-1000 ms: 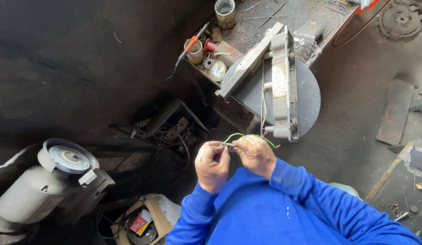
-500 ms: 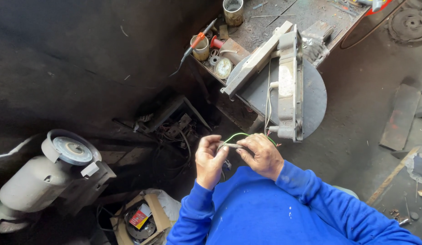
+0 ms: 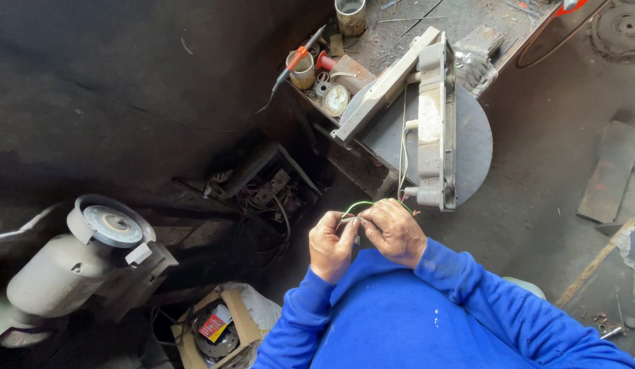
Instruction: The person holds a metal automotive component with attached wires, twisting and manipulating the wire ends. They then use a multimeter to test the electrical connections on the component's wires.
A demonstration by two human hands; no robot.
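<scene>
My left hand and my right hand are held together in front of my chest, both pinching a thin green wire that loops up between them. Fine wire ends stick out past my right hand. Both arms wear blue sleeves. Just beyond my hands a long grey metal fixture lies on a round dark metal table, with white wires hanging from it toward my hands.
A bench grinder stands at the lower left. An open cardboard box with parts sits on the floor below my left arm. Tins, a red-handled tool and small parts crowd the workbench at the top. Scrap lies on the floor at right.
My hands have stayed together on the green wire with small finger movements. The view has shifted slightly, so the fixture and table sit a bit further right and up.
</scene>
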